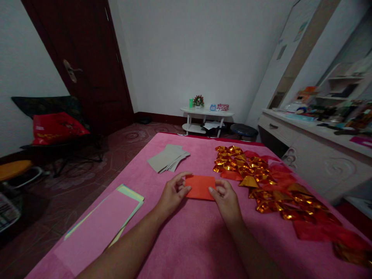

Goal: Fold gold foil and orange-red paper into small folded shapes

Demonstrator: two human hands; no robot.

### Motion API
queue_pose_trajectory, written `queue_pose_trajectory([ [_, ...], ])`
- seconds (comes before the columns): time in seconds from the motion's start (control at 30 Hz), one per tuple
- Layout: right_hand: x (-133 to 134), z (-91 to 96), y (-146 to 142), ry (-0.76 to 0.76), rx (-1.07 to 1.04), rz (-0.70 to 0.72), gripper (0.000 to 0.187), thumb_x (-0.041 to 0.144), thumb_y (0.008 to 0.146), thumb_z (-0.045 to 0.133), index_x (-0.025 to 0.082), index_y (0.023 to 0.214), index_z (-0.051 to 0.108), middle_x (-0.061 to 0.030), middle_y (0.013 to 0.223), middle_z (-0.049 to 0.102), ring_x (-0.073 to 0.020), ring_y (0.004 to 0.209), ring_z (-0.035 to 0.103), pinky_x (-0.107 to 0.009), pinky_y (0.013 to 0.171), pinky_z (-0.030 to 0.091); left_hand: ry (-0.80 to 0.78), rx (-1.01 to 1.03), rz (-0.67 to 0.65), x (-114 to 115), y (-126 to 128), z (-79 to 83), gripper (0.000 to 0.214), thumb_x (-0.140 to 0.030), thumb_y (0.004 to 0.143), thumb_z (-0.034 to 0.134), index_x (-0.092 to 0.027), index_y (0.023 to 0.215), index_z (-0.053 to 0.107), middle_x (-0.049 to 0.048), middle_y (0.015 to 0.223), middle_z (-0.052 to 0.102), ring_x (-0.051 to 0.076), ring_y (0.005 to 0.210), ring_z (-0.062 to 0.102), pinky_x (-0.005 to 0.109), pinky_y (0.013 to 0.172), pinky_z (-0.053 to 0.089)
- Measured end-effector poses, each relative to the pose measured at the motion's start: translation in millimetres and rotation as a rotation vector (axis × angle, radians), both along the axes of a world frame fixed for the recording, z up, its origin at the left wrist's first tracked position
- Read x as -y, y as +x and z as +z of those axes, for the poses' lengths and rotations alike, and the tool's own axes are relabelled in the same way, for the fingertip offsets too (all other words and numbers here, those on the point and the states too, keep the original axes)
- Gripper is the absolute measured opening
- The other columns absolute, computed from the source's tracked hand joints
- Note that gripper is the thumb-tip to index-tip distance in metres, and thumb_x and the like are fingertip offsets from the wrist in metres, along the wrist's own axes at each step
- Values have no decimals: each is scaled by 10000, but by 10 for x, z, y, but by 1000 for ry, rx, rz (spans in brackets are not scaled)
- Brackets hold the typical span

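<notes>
A flat orange-red piece of paper (200, 186), roughly rectangular and seemingly folded, is held just above the pink cloth (186, 240). At its left edge, my left hand (173, 190) pinches it between thumb and fingers. My right hand (226, 197) grips the opposite edge the same way, thumb on top. Beyond my left hand lies a fanned stack of grey paper sheets (167, 158). Shiny gold and red folded pieces (247, 164) spread along the right side. Nearer me on the left rests a pile of coloured paper (101, 226), pink on top.
A small white table (207, 111) with a flower pot stands by the wall. On the right is a white dresser (293, 131) covered in items. A chair on the left holds a red bag (58, 128). A dark round stool (244, 130) stands past the cloth's far edge.
</notes>
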State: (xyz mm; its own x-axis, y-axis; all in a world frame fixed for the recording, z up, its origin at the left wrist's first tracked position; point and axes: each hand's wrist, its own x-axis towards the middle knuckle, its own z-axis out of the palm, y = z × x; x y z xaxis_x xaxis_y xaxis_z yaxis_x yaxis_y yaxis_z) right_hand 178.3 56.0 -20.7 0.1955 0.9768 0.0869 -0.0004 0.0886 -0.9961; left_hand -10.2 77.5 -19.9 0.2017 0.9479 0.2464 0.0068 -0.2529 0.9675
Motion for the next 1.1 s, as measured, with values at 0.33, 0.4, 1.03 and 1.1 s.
queue_pose_trajectory([
  [0.33,44,11,-22,134,-109,82,383,302,698,729,228,1016,529,-67,1027,661,-201,842,660,-295,700,523,-130,161,75,-48,17,-38,447,-253,637,756,-134,1054,645,-23,644,568,74,535,487,190,518,371],
  [0.4,44,18,-28,135,-121,81,401,309,698,728,228,1043,538,-67,1022,666,-201,832,659,-298,692,525,-152,179,60,-51,19,-55,445,-258,619,776,-139,1030,657,7,709,625,95,582,544,203,547,408],
  [1.03,38,52,50,328,100,-10,97,269,767,678,194,725,724,-58,864,671,-207,830,624,-298,744,490,-361,96,-48,97,53,93,426,-505,758,648,-80,751,671,96,601,688,120,490,584,201,493,429],
  [1.1,55,80,46,308,87,5,141,292,790,656,192,711,717,-53,851,660,-200,818,613,-291,740,481,-323,76,-33,106,61,106,417,-492,762,647,-78,722,675,102,617,691,122,510,585,212,522,442],
])
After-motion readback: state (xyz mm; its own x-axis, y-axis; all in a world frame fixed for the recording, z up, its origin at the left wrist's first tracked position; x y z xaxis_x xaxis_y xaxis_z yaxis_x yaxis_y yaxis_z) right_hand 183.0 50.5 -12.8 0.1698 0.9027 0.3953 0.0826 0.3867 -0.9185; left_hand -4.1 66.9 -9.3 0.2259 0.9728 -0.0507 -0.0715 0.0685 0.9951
